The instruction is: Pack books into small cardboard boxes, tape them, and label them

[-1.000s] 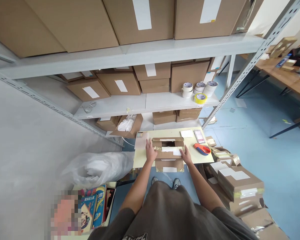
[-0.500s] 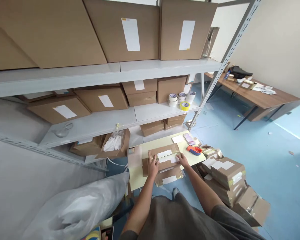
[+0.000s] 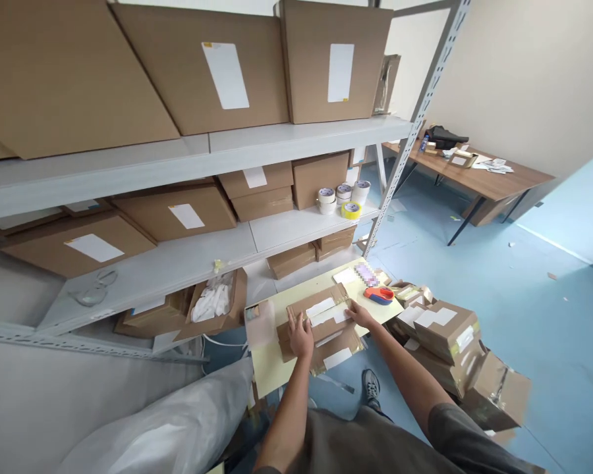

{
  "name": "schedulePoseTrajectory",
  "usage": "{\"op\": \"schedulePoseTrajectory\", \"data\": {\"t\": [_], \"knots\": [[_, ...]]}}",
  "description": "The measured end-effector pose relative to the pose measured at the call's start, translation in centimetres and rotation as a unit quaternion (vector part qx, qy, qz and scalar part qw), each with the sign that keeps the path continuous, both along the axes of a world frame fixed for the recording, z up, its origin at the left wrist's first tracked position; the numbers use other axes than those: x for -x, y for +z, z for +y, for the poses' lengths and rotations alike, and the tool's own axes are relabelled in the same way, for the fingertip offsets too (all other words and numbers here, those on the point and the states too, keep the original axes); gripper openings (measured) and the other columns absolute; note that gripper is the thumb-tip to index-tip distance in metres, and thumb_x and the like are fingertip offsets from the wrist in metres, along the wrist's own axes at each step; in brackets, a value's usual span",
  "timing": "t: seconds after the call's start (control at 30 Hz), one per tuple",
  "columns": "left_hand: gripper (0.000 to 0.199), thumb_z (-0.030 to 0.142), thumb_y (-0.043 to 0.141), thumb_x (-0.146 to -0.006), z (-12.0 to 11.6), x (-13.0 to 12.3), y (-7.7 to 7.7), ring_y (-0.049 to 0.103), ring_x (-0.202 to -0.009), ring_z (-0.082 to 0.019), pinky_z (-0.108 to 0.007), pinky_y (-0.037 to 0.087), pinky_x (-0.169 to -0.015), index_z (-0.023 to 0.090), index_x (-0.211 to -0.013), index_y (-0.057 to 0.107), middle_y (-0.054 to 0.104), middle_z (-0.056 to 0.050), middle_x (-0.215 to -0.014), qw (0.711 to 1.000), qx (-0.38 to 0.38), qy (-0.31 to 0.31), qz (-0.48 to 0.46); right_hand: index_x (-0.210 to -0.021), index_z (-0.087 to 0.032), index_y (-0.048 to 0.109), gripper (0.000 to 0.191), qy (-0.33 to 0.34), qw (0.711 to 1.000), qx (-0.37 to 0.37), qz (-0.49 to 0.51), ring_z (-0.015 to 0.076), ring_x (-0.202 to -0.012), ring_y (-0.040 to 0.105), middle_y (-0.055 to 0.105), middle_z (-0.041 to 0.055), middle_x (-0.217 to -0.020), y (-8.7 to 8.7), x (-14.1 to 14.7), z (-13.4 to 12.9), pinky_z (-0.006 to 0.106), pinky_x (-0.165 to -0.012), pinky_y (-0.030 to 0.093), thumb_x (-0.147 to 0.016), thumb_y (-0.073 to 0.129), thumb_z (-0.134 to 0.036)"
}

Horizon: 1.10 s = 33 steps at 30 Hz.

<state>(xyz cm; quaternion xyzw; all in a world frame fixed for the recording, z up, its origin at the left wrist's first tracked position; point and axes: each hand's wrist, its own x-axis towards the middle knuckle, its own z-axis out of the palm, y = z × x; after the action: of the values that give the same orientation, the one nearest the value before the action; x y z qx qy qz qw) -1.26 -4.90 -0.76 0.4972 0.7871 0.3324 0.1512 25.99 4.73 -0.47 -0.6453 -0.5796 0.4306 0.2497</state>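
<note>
A brown cardboard box [image 3: 296, 309] with white labels and clear tape along its top lies on the pale yellow table [image 3: 267, 375]. My left hand [image 3: 301, 336] lies on the box's left part, its fingers spread. At the right end, my right hand [image 3: 360, 314] has its fingers closed around the box's edge; the fingertips are partly hidden. A second labelled carton [image 3: 338, 352] sits against the near side, below my hands. Just right of my right hand is an orange and blue tape dispenser [image 3: 378, 295].
Metal shelving [image 3: 316, 143] with large cartons stands ahead. Tape rolls [image 3: 343, 194] sit on its middle shelf. Stacked boxes [image 3: 447, 326] lie at the right, a big plastic bag [image 3: 178, 421] at the lower left. A brown desk [image 3: 494, 178] stands farther right.
The view has turned somewhat to the right, so the shelving appears farther left. My left hand has come down flatter on the box; my right hand stays at its right end.
</note>
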Motion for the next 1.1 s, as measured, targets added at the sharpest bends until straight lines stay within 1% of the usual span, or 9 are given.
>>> {"op": "schedulePoseTrajectory", "data": {"t": [0.17,0.27,0.33,0.47,0.6,0.8,0.93,1.03,1.1], "knots": [[0.048,0.046,0.051,-0.103,1.0,-0.4,1.1,0.052,-0.146,-0.038,-0.052,0.048,-0.118,0.032,-0.146,0.068,0.028,-0.005,-0.178,0.999,0.018,0.018,0.044,-0.149,-0.025,0.062,0.059,0.040,0.987,-0.147,-0.048,0.0327,-0.140,0.059,0.063,0.0132,-0.151,3.1,-4.3,2.7,0.050,-0.119,0.046,-0.092,0.065,-0.039],[0.048,0.046,0.052,-0.103,1.5,-0.7,1.8,0.048,-0.150,-0.036,-0.050,0.045,-0.121,0.029,-0.144,0.069,0.029,-0.006,-0.177,0.998,0.021,0.019,0.062,-0.148,-0.022,0.062,0.054,0.043,0.975,-0.206,-0.066,0.0322,-0.142,0.056,0.062,0.0146,-0.151,4.4,-8.7,4.8,0.051,-0.120,0.044,-0.095,0.058,-0.034],[0.046,0.047,0.053,-0.103,1.7,-0.9,2.1,0.045,-0.152,-0.035,-0.049,0.046,-0.121,0.028,-0.140,0.071,0.031,-0.006,-0.176,0.997,0.027,0.028,0.069,-0.146,-0.021,0.064,0.052,0.042,0.972,-0.219,-0.072,0.0323,-0.142,0.055,0.064,0.0148,-0.148,4.4,-11.9,6.1,0.051,-0.120,0.044,-0.096,0.057,-0.031],[0.046,0.049,0.054,-0.103,2.4,-1.3,2.3,0.042,-0.155,-0.034,-0.047,0.046,-0.121,0.025,-0.138,0.071,0.029,-0.007,-0.177,0.995,0.041,0.035,0.085,-0.144,-0.016,0.064,0.052,0.041,0.975,-0.203,-0.077,0.0320,-0.135,0.060,0.064,0.0173,-0.146,2.2,-17.4,8.1,0.047,-0.115,0.049,-0.094,0.054,-0.025],[0.044,0.047,0.056,-0.103,2.8,-1.6,2.1,0.041,-0.156,-0.034,-0.047,0.043,-0.123,0.022,-0.137,0.071,0.032,-0.009,-0.176,0.993,0.049,0.039,0.097,-0.136,-0.016,0.068,0.045,0.071,0.980,-0.165,-0.087,0.0304,-0.124,0.066,0.068,0.0163,-0.140,-1.0,-19.9,9.2,0.043,-0.108,0.053,-0.093,0.056,-0.023],[0.046,0.049,0.059,-0.102,2.8,-1.5,1.5,0.040,-0.157,-0.035,-0.046,0.044,-0.123,0.021,-0.137,0.070,0.027,-0.010,-0.177,0.989,0.075,0.066,0.106,-0.101,-0.014,0.076,0.017,0.161,0.977,-0.025,-0.138,0.0319,-0.112,0.069,0.077,0.0150,-0.109,-6.2,-19.2,10.4,0.040,-0.099,0.052,-0.090,0.070,-0.026],[0.046,0.050,0.058,-0.102,2.6,-1.4,1.1,0.042,-0.156,-0.034,-0.047,0.043,-0.124,0.022,-0.138,0.070,0.029,-0.010,-0.177,0.988,0.079,0.070,0.109,-0.103,-0.019,0.076,0.024,0.132,0.980,0.030,-0.145,0.0355,-0.114,0.070,0.077,0.0154,-0.114,-9.3,-18.6,10.2,0.045,-0.103,0.051,-0.082,0.080,-0.029],[0.046,0.049,0.059,-0.102,2.6,-1.6,1.0,0.043,-0.155,-0.034,-0.047,0.043,-0.124,0.023,-0.137,0.071,0.032,-0.009,-0.175,0.988,0.080,0.071,0.107,-0.109,-0.017,0.075,0.029,0.081,0.989,0.038,-0.121,0.0382,-0.119,0.068,0.076,0.0179,-0.119,-10.2,-18.6,10.2,0.052,-0.110,0.047,-0.085,0.076,-0.033],[0.046,0.049,0.059,-0.102,2.7,-1.7,1.0,0.043,-0.154,-0.034,-0.047,0.045,-0.122,0.023,-0.138,0.071,0.034,-0.009,-0.175,0.989,0.083,0.074,0.099,-0.109,-0.016,0.074,0.028,0.081,0.990,0.025,-0.116,0.0383,-0.117,0.069,0.076,0.0181,-0.115,-10.0,-18.7,10.2,0.053,-0.110,0.047,-0.087,0.073,-0.034]]}}
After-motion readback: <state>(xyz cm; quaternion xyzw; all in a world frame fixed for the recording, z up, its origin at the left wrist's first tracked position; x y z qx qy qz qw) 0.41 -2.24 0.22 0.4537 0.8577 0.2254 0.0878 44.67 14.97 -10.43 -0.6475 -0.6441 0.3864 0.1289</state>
